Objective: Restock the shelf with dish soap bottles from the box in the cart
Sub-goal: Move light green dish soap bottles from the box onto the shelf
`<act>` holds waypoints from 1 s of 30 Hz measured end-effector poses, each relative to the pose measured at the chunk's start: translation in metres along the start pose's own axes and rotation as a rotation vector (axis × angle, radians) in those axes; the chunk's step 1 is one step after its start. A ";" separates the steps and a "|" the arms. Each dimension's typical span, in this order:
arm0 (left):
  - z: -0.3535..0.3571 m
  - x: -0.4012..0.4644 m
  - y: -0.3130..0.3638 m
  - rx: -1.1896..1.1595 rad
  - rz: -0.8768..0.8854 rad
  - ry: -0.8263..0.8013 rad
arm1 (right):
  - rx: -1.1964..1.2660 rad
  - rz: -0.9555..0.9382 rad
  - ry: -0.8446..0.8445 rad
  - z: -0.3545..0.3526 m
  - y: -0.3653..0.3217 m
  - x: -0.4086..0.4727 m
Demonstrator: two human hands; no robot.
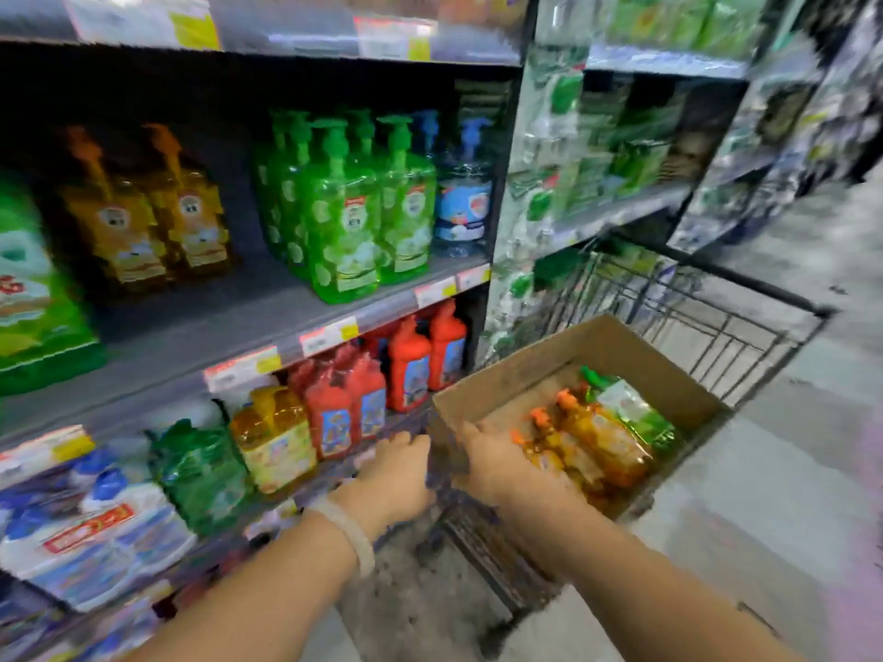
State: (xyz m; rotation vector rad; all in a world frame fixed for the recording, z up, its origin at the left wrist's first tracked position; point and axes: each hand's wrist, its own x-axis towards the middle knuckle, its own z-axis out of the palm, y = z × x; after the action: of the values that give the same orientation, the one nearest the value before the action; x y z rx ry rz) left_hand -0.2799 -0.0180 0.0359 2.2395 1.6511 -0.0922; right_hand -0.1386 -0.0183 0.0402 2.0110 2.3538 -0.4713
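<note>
Orange pump-top dish soap bottles: several, lying flat in brown cardboard box w/ one green refill pouch; box sits in black wire cart. My right hand: inside box, fingers spread over nearest bottles; grip can't tell. My left hand: fingers relaxed, at box's outer left wall. Grey shelf: green, amber pump bottles upright.
</note>
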 end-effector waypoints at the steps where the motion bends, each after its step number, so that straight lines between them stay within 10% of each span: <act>1: 0.011 0.012 0.025 0.007 0.021 -0.034 | -0.014 0.035 0.007 -0.002 0.029 -0.006; 10: 0.058 0.098 0.186 0.023 0.095 -0.134 | 0.023 0.212 -0.120 -0.023 0.208 -0.018; 30: 0.093 0.277 0.274 -0.165 0.021 -0.322 | 0.083 0.307 -0.215 -0.035 0.390 0.100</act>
State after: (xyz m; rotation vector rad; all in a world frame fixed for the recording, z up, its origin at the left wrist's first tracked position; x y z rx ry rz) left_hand 0.0787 0.1352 -0.0560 1.9971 1.4100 -0.2853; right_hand 0.2269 0.1372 -0.0325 2.1787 1.8914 -0.7363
